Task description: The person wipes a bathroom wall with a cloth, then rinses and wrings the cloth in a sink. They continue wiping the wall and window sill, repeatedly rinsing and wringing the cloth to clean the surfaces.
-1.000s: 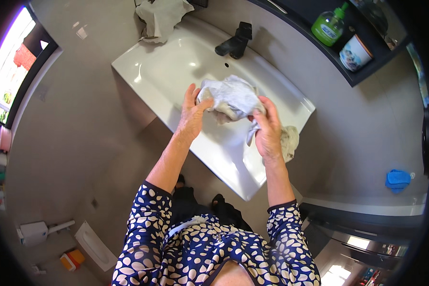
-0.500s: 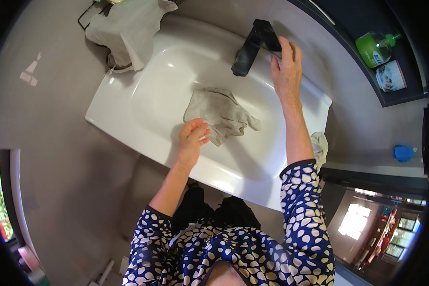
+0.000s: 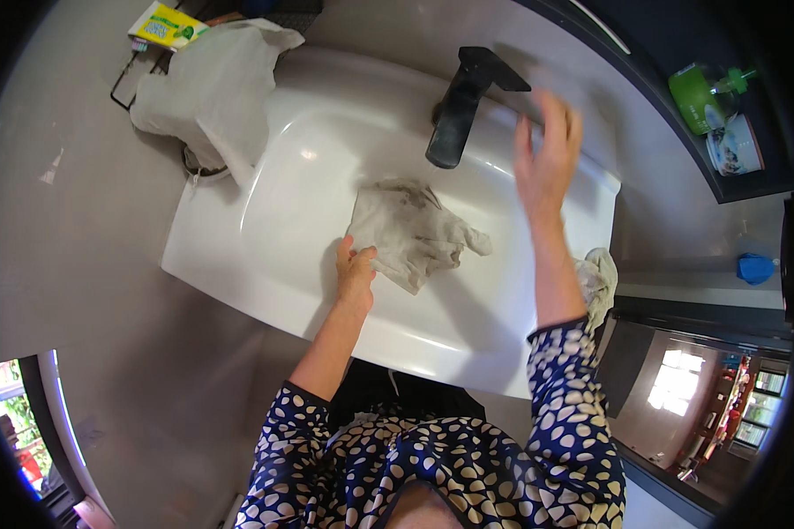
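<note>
- The grey cloth lies on the basin floor, to the right of the left hand's fingertips and beyond them; a dark patch along its far edge has spread since half a second ago. Its fabric is thin and limp, flat near the left hand, bunched into folds toward the right.
- The left hand has moved from over the cloth to its left edge, thumb and fingers partly open and touching it; whether they pinch it, I cannot tell.
- The right hand, blurred, has drawn away from the tap lever; it is open, fingers raised, with nothing visible in it.
- Just left of the right hand stands the matte black, angular tap.
- Around and beneath both hands curves the glossy white basin.
- Beyond the left hand, a pale, creased cloth drapes over a dark wire rack.
- Right of the right forearm, a crumpled, stained cloth hangs at the rim.
</note>
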Available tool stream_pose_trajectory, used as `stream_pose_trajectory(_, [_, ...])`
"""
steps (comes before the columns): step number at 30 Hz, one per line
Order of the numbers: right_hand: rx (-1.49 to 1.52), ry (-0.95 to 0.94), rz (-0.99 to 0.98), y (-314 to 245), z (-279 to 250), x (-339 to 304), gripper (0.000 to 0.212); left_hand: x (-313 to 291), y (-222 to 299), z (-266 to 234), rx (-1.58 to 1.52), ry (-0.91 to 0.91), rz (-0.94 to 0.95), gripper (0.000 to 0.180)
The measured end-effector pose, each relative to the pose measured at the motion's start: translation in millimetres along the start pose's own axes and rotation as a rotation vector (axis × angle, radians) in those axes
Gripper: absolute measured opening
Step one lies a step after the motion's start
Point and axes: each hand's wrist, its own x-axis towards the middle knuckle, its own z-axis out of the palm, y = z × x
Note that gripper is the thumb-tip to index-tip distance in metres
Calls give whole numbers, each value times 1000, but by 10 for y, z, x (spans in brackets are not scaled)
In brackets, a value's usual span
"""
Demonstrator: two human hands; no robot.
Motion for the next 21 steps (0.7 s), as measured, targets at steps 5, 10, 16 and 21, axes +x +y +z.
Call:
stream_pose_trajectory(5, [106,-648,237,301,149,-1403,29,189,89,250,139,-33,-83,60])
stream_pose_trajectory(10, [-228,-959,457,55,636,-2048,31,463,43,330,155,-75,-50,28])
stream_pose_trajectory(16, [-31,-636,815,224,600,-2036,29,446,472,283,188,130,154,36])
stream_pose_trajectory(21, [-333,-666,1080,-85,661,-1850,36,663,409,128,87,-210,-264,71])
